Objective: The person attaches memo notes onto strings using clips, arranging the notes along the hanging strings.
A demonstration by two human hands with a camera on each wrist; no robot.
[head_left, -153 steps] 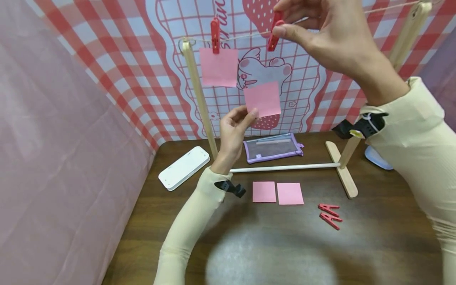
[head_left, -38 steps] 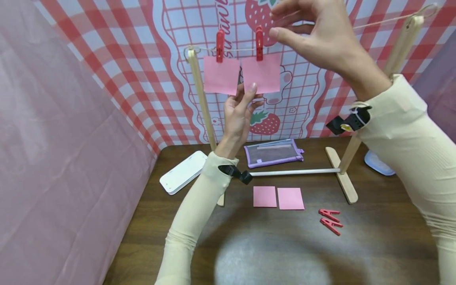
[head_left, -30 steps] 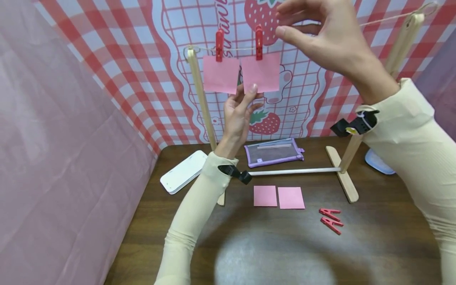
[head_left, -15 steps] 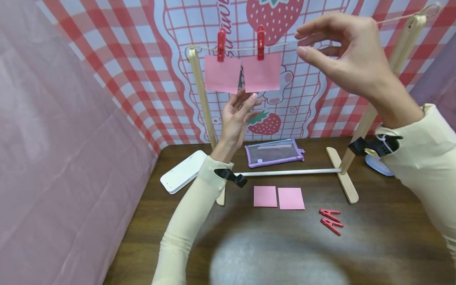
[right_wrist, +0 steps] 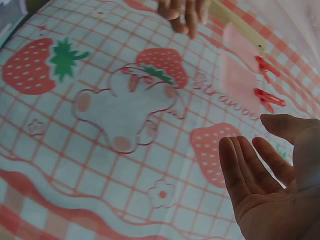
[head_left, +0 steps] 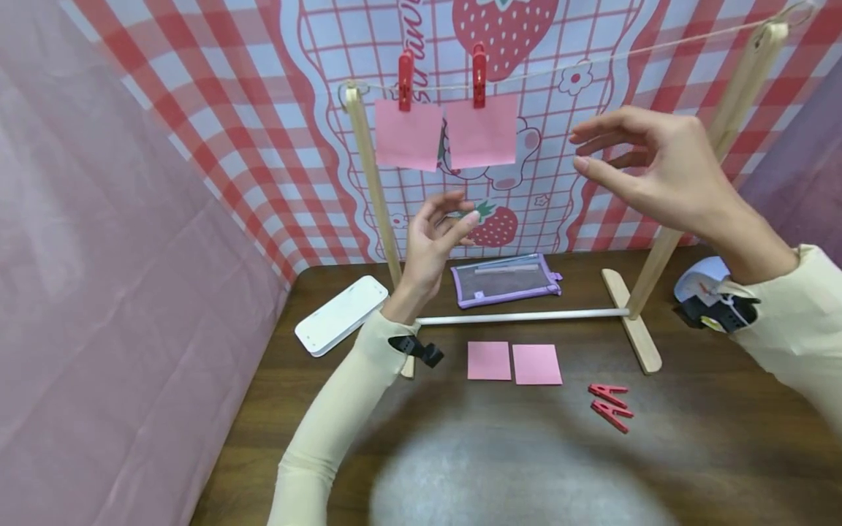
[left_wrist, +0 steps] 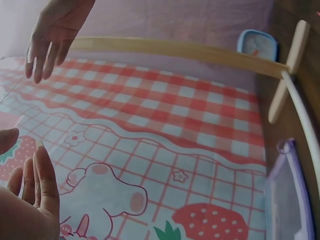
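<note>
Two pink paper squares hang side by side from a string, the left square (head_left: 408, 137) under one red clothespin (head_left: 406, 82) and the right square (head_left: 483, 133) under another red clothespin (head_left: 479, 77). Below them my left hand (head_left: 430, 237) hovers with loosely bent fingers, holding nothing and apart from the paper. My right hand (head_left: 671, 168) is in the air near the right post, thumb and fingers spread apart with nothing between them. On the table lie two more pink squares, one left (head_left: 489, 361) and one right (head_left: 537, 364), with two red clothespins (head_left: 610, 406) beside them.
The string (head_left: 631, 52) runs between a left wooden post (head_left: 371, 175) and a right wooden post (head_left: 740, 102), joined low by a white rod (head_left: 526, 317). Behind the rod lies a purple-edged mesh pouch (head_left: 506, 281). A white case (head_left: 340, 315) sits left, a blue-rimmed container (head_left: 700, 281) right.
The second square, earlier held in my left hand, now hangs under the clothespin my right hand placed. Both hands have let go and lowered, the right one also moving rightward.
</note>
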